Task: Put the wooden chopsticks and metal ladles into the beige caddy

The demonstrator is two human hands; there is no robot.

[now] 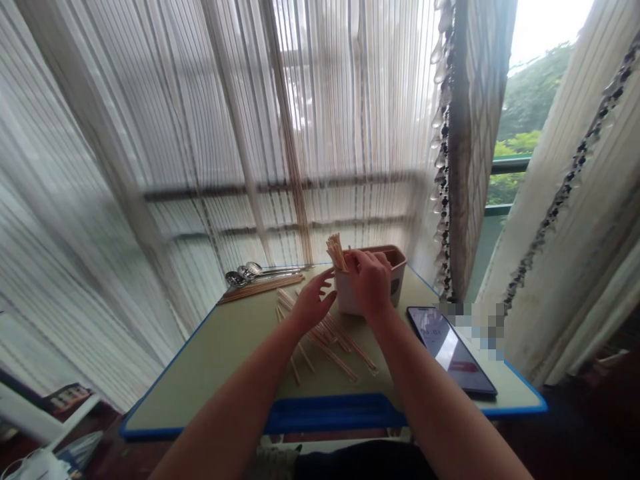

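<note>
A light-coloured utensil holder (345, 303) with a brown rim stands at the back of the table. A bundle of thin wooden chopsticks (336, 252) sticks up from its left part. My right hand (371, 280) is over the holder's rim beside this bundle, fingers curled down; what they grip is hidden. Just left of the holder, my left hand (314, 303) has its fingers apart with nothing seen between them. Loose chopsticks (337, 357), some apparently in clear wrappers, lie scattered below and between my forearms.
At the back left lie several metal ladles and spoons (243, 273), with a row of brown chopsticks (260, 288) in front. A phone (450, 350) rests on the right of the blue-edged table (210, 380). Sheer curtains (240, 133) hang close behind the table.
</note>
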